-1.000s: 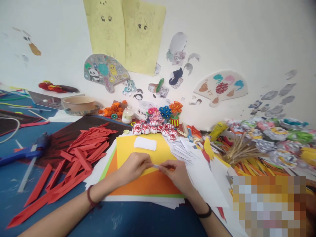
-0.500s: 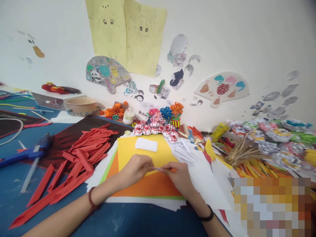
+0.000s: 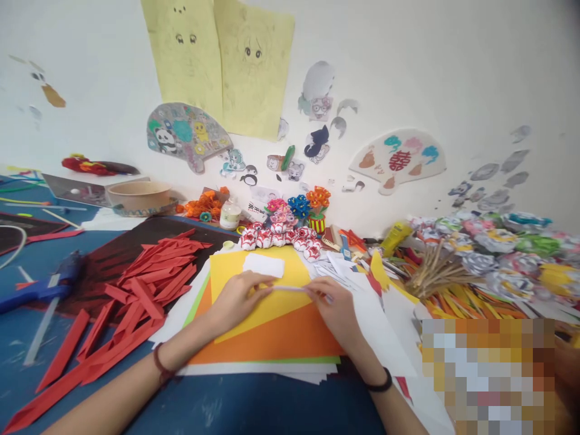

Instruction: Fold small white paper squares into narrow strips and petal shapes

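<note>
A thin, pale lilac-white strip (image 3: pixel 290 289), which looks like narrow folded paper, stretches level between my two hands. My left hand (image 3: pixel 240 302) pinches its left end between thumb and fingers. The right end is pinched by my right hand (image 3: pixel 336 309). Beneath them lie a yellow sheet (image 3: pixel 258 314) and an orange sheet (image 3: pixel 276 338), stacked over green and white paper. A small white paper piece (image 3: pixel 263 264) rests on the yellow sheet just beyond my left hand. White paper slips (image 3: pixel 338 272) lie past my right hand.
Folded red paper strips (image 3: pixel 149 290) pile up at left, beside a blue glue gun (image 3: pixel 49 287). Red-and-white paper balls (image 3: pixel 281 237) and a glue bottle (image 3: pixel 230 214) stand behind. Wooden sticks (image 3: pixel 435 269) and paper flowers (image 3: pixel 498 241) crowd the right; a blurred patch covers the lower right.
Both hands have risen slightly from the orange sheet toward the white piece and moved a little apart. More of the pale strip now shows between them. The view has shifted slightly rightward.
</note>
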Demonstrator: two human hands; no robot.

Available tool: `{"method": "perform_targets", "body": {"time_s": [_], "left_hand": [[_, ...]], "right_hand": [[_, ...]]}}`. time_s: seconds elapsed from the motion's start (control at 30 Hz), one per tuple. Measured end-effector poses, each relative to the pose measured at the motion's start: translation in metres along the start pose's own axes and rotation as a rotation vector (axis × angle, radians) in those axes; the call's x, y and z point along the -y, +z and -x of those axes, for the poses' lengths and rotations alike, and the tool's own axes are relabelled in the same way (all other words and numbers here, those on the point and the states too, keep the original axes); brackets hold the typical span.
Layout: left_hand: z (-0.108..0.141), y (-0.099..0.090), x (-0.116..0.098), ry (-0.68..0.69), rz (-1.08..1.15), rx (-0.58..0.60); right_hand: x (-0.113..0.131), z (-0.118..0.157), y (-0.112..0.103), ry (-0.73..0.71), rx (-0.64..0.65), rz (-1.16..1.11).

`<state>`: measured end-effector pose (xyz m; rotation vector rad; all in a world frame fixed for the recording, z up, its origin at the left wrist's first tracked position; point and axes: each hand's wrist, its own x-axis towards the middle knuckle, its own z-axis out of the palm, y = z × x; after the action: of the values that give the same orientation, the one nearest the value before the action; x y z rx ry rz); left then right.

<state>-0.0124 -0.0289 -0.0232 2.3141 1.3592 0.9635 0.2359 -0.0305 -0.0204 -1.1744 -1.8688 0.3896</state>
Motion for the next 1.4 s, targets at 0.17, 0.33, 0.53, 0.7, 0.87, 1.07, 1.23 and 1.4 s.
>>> {"method": "perform_targets", "body": {"time_s": [0.17,0.33,0.53,0.7,0.87,1.07,1.23,1.4], "left_hand": [[-0.014,-0.003,0.017,0.107,-0.420,-0.107],[-0.022,-0.009,0.022,0.156,-0.645,-0.038],[-0.020,-0.015,0.026,0.225,-0.636,-0.026],[-0.022,-0.013,0.042,0.207,-0.532,-0.056],[-0.026,-0.017,0.051,0.241,-0.480,-0.035],[-0.024,-0.025,0.025,0.417,-0.541,-0.098],[-0.015,-0.028,-0.004,0.486,-0.250,-0.246],[-0.011,-0.025,-0.007,0.316,0.039,-0.260]], "right_hand": [[-0.020,-0.004,-0.024,0.089,-0.308,0.594],[-0.022,-0.005,-0.026,0.068,-0.358,0.761],[-0.022,-0.002,-0.004,-0.030,-0.149,0.516],[-0.014,0.003,0.013,-0.098,-0.041,0.350],[-0.006,0.008,0.019,-0.115,0.004,0.256],[0.001,-0.005,0.020,-0.021,-0.062,0.049],[0.021,-0.033,0.025,0.197,0.230,-0.397],[0.033,-0.035,0.040,0.267,0.364,-0.685]]}}
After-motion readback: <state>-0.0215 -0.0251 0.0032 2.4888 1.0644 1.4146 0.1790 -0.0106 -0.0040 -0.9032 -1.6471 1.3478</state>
